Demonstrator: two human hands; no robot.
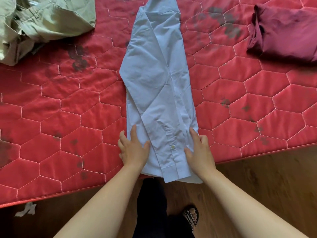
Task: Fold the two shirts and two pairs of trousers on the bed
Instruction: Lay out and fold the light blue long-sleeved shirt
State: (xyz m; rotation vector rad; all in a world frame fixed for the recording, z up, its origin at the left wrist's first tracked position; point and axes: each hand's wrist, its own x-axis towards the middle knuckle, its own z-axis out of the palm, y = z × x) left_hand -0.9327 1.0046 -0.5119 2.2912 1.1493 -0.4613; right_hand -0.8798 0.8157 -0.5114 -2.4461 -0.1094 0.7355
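Left hand [133,149]: lies flat on the near left edge of the shirt, fingers spread and fairly straight; forefinger and thumb rest on the cloth, the outer fingers on the mattress just beside it; it holds nothing.
Right hand [199,152]: rests on the near right edge of the shirt, forefinger straight, thumb spread onto the cuff; the outer fingers bend at the cloth's edge, and whether they grip it cannot be told.
Light blue shirt [154,79]: centre of the frame, folded lengthwise into a narrow strip that runs from the top edge down to the near side of the mattress; a sleeve lies along it.
Cuff [178,165]: at the near end, between the two hands, slightly overhanging the mattress edge; one white button [172,147] shows.
Red mattress [68,117]: quilted in hexagons, with dark flower prints; fills most of the frame.
Khaki trousers [42,23]: upper left, crumpled, unfolded.
Maroon garment [283,31]: upper right, folded into a compact stack, well apart from the shirt.
Wooden floor [257,186]: lower part of the frame.
Foot in a checkered sandal [192,216]: bottom centre, on the floor.
Pale scrap [25,210]: lower left, on the floor.
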